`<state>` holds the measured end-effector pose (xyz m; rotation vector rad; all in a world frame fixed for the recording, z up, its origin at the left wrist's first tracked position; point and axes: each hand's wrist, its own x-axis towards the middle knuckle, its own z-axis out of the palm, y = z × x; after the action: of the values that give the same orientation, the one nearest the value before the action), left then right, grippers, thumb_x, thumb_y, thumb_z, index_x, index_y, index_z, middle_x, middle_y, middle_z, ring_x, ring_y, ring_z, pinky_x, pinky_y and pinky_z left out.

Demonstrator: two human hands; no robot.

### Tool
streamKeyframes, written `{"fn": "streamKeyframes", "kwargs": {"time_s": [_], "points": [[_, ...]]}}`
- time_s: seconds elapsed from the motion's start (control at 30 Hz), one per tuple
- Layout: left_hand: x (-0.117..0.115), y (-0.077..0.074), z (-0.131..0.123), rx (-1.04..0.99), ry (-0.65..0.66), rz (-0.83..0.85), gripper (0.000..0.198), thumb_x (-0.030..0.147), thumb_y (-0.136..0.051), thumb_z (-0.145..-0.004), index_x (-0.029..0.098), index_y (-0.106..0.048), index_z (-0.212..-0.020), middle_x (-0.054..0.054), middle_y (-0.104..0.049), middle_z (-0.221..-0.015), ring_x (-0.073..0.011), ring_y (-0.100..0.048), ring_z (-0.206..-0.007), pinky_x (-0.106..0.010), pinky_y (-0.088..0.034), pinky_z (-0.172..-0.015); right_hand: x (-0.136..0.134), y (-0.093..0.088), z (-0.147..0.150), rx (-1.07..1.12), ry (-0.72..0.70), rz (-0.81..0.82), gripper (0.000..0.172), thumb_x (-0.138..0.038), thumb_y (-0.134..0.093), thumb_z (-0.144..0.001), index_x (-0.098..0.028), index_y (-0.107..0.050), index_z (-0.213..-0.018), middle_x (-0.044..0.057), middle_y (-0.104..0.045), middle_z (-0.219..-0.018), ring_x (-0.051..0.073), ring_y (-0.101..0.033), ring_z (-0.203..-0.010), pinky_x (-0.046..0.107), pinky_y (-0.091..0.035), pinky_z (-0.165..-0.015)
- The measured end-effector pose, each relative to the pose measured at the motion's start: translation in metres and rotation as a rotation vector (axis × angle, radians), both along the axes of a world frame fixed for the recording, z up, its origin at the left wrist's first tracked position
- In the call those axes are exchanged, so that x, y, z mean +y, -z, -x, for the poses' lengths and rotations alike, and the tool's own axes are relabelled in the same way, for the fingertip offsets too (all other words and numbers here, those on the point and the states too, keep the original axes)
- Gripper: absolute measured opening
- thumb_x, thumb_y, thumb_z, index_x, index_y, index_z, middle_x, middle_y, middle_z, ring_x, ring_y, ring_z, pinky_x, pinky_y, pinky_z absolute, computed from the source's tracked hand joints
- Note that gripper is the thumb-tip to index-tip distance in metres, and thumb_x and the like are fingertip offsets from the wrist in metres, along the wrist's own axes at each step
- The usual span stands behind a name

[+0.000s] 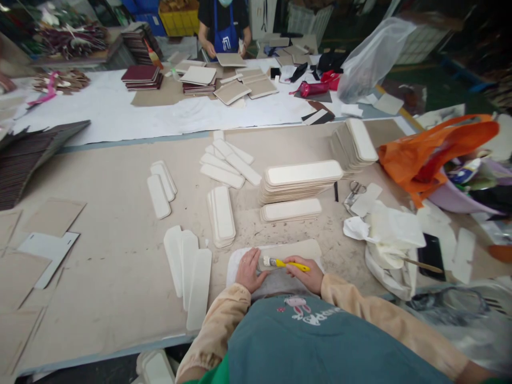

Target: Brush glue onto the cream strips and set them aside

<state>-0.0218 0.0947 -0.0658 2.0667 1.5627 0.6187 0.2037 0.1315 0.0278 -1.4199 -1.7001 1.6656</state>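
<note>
In my right hand (307, 274) is a paintbrush (290, 263) with a yellow handle, its pale bristles pointing left onto a beige oblong panel (302, 248). The panel lies at the table's near edge on a whitish sheet (235, 261). My left hand (249, 271) rests on the panel's left end, fingers stretched out flat beside the bristles. Just beyond are a short stack of white oblong panels (291, 210) and a taller stack (304, 173). Three loose white panels (199, 288) fan out to the left of my left hand.
A white bag (394, 234) with a stick across its opening, a dark phone (432, 256) and scissors (355, 189) lie to the right. Behind them is an orange bag (436, 149). A co-worker (224, 26) handles boards at the far table. Dark sheets (32, 160) are piled at left.
</note>
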Motion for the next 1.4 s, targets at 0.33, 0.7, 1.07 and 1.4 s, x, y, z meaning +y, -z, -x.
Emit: {"fn": "streamKeyframes", "kwargs": {"time_s": [0.33, 0.7, 1.07, 1.4], "points": [[0.001, 0.001, 0.000, 0.002, -0.001, 0.000, 0.071, 0.050, -0.056, -0.073, 0.014, -0.034, -0.130, -0.015, -0.044, -0.130, -0.0292, -0.035, -0.125, -0.051, -0.033, -0.103, 0.004, 0.014, 0.013, -0.012, 0.020, -0.025, 0.029, -0.042, -0.047, -0.083, -0.019, -0.060, -0.096, 0.001, -0.064, -0.071, 0.015, -0.060, -0.062, 0.027, -0.049, -0.061], [0.001, 0.001, 0.001, 0.022, 0.012, -0.024, 0.067, 0.047, -0.055, -0.075, 0.016, -0.034, -0.131, -0.014, -0.044, -0.130, -0.0285, -0.035, -0.125, -0.050, -0.034, -0.103, 0.008, 0.023, -0.005, -0.069, 0.142, -0.036, 0.032, -0.045, -0.047, -0.082, -0.020, -0.062, -0.095, 0.001, -0.064, -0.068, 0.016, -0.061, -0.061, 0.028, -0.050, -0.060], [0.002, 0.003, 0.000, 0.058, 0.010, -0.059, 0.067, 0.046, -0.055, -0.075, 0.016, -0.033, -0.131, -0.014, -0.045, -0.130, -0.0278, -0.036, -0.124, -0.048, -0.035, -0.103, 0.014, 0.018, -0.074, -0.174, 0.402, 0.016, 0.034, -0.047, -0.050, -0.079, -0.019, -0.060, -0.096, 0.002, -0.064, -0.069, 0.017, -0.062, -0.061, 0.030, -0.052, -0.062], [0.002, 0.005, 0.001, 0.044, 0.006, -0.059, 0.068, 0.047, -0.056, -0.075, 0.018, -0.033, -0.132, -0.014, -0.045, -0.130, -0.0289, -0.038, -0.123, -0.049, -0.035, -0.102, 0.017, 0.015, -0.112, -0.364, 0.470, -0.089, 0.032, -0.048, -0.049, -0.079, -0.022, -0.061, -0.094, 0.001, -0.066, -0.069, 0.017, -0.062, -0.062, 0.031, -0.051, -0.063]]}}
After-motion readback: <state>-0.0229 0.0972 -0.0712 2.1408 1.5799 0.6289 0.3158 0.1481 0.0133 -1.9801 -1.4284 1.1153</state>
